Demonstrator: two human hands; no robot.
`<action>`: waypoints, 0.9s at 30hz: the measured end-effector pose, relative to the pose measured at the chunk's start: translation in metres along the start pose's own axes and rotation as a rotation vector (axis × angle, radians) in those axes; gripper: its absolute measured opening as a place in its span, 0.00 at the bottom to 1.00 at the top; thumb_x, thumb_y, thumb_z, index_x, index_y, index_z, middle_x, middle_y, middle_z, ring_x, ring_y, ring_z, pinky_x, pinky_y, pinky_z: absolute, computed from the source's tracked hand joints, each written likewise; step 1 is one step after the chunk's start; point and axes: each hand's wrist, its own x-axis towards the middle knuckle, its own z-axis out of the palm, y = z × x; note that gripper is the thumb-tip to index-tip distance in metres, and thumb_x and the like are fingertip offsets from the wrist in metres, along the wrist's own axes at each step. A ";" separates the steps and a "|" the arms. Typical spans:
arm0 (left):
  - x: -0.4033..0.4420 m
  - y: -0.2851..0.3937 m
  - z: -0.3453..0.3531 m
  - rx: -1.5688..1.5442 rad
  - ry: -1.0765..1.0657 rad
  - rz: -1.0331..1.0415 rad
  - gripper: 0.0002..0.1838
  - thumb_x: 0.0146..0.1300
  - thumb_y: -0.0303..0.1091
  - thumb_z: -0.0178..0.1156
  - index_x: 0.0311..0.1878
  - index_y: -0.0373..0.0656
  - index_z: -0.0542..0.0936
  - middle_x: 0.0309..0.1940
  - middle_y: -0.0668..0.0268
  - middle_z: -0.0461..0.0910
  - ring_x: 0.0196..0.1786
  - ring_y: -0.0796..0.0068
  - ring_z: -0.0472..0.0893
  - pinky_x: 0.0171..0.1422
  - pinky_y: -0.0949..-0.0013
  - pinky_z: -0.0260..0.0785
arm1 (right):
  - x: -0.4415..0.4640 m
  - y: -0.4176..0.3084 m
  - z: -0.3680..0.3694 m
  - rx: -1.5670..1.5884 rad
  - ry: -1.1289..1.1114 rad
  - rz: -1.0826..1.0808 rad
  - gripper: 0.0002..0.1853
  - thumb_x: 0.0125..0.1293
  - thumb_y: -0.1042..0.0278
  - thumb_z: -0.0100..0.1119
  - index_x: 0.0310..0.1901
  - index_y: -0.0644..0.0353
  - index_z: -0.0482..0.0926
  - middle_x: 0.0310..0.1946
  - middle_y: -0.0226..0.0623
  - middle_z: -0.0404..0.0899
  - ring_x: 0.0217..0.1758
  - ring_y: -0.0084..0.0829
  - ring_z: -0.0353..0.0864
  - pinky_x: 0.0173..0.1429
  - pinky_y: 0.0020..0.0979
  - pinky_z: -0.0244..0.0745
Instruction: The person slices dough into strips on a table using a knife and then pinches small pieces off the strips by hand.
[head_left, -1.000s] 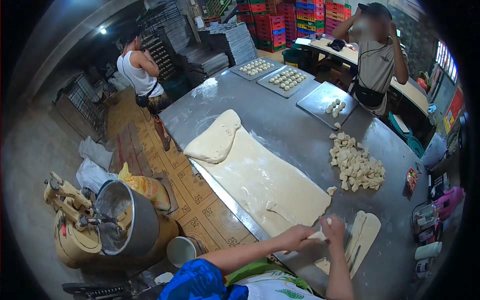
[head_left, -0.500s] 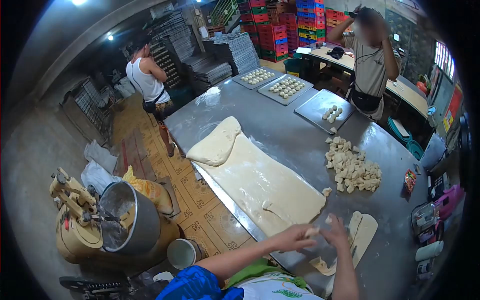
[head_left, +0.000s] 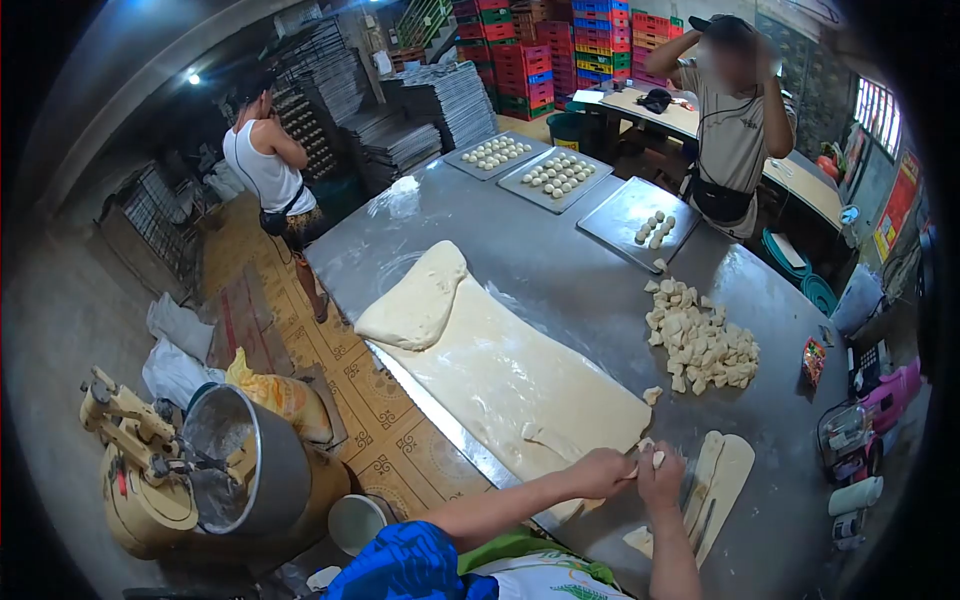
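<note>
Both hands meet over the near edge of a long dough sheet [head_left: 530,375] on the metal table. My left hand [head_left: 600,473] comes in from the left, its fingers closed on a small piece of dough. Closed beside it, my right hand [head_left: 660,475] has pale dough [head_left: 657,459] showing between its fingers. Right of my hands lie flat dough strips [head_left: 728,480] with a dark, thin object on them. A small dough scrap [head_left: 638,541] is left of my right forearm. Beyond my hands is a heap of cut dough pieces [head_left: 700,340].
Trays of dough balls [head_left: 558,180] line the table's far side. One person [head_left: 270,160] stands at the far left, another [head_left: 735,130] behind the table with raised arms. A mixer bowl [head_left: 245,460] and a bucket [head_left: 357,523] stand at left; bottles [head_left: 857,497] at right.
Half a second ago my hands were apart with fingers spread; now they are together again, closed around dough. The whole view has shifted slightly left.
</note>
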 end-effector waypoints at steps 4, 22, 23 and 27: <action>-0.020 0.017 -0.016 -0.318 0.059 -0.069 0.07 0.66 0.32 0.61 0.41 0.40 0.83 0.26 0.61 0.81 0.25 0.65 0.74 0.34 0.63 0.67 | 0.010 0.014 0.007 -0.092 -0.089 0.071 0.15 0.63 0.57 0.64 0.32 0.62 0.77 0.22 0.44 0.76 0.23 0.41 0.73 0.31 0.40 0.70; -0.005 0.045 -0.014 -0.218 0.603 0.048 0.15 0.64 0.26 0.57 0.54 0.44 0.79 0.32 0.63 0.82 0.29 0.69 0.74 0.37 0.69 0.68 | -0.020 -0.035 -0.050 0.328 -0.284 -0.160 0.16 0.60 0.70 0.66 0.50 0.61 0.80 0.39 0.38 0.82 0.39 0.35 0.79 0.44 0.34 0.75; -0.007 0.038 -0.017 -0.371 0.449 -0.059 0.15 0.63 0.26 0.57 0.54 0.44 0.79 0.32 0.62 0.82 0.29 0.68 0.75 0.37 0.68 0.68 | -0.018 -0.045 -0.054 0.336 -0.234 -0.186 0.16 0.60 0.70 0.66 0.50 0.61 0.80 0.39 0.39 0.82 0.39 0.35 0.79 0.44 0.34 0.75; 0.001 0.028 -0.023 -0.624 0.146 -0.193 0.14 0.63 0.25 0.56 0.52 0.43 0.79 0.32 0.59 0.83 0.29 0.63 0.75 0.37 0.64 0.69 | -0.007 -0.052 -0.058 0.305 -0.082 -0.255 0.16 0.59 0.68 0.67 0.48 0.61 0.80 0.39 0.41 0.82 0.38 0.38 0.78 0.43 0.35 0.74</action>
